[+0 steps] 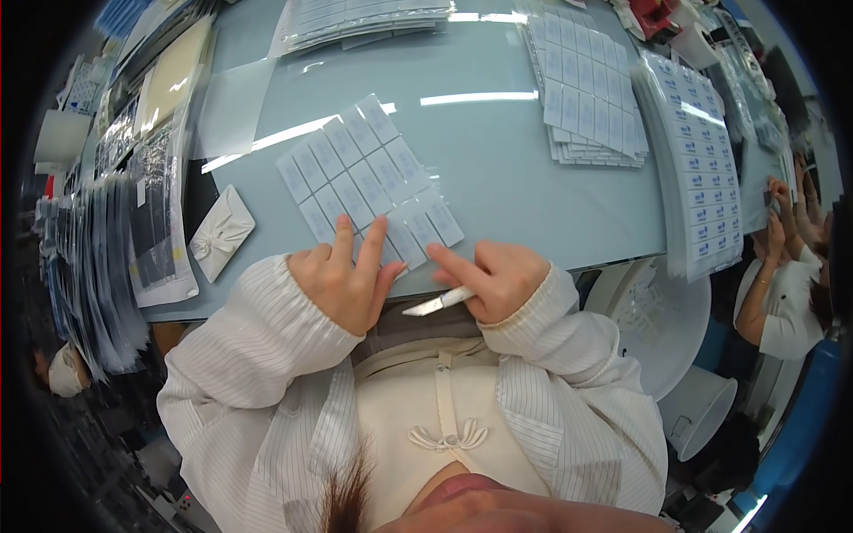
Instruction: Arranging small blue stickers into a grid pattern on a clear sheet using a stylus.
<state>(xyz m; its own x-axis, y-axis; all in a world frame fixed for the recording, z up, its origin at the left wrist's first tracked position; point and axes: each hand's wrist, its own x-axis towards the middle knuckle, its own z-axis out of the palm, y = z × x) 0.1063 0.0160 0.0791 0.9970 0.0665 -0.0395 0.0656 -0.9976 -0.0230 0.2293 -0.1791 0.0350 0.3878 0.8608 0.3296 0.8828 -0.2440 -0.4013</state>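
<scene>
The label sheet (355, 160) lies slanted on the tabletop (506, 200), long axis running far left to near right, its near edge under the left hand's (342, 274) spread fingers, while the curled right hand (502, 277) grips a left-pointing white knife (437, 304).

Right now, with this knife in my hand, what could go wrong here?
The craft knife in your right hand has its bare blade pointing leftward, just below your left hand; a slip might cut you. The label sheet is touched only near its lower part, so it might twist. The printed-sheet stack seems to overhang the table and could slide.
</scene>
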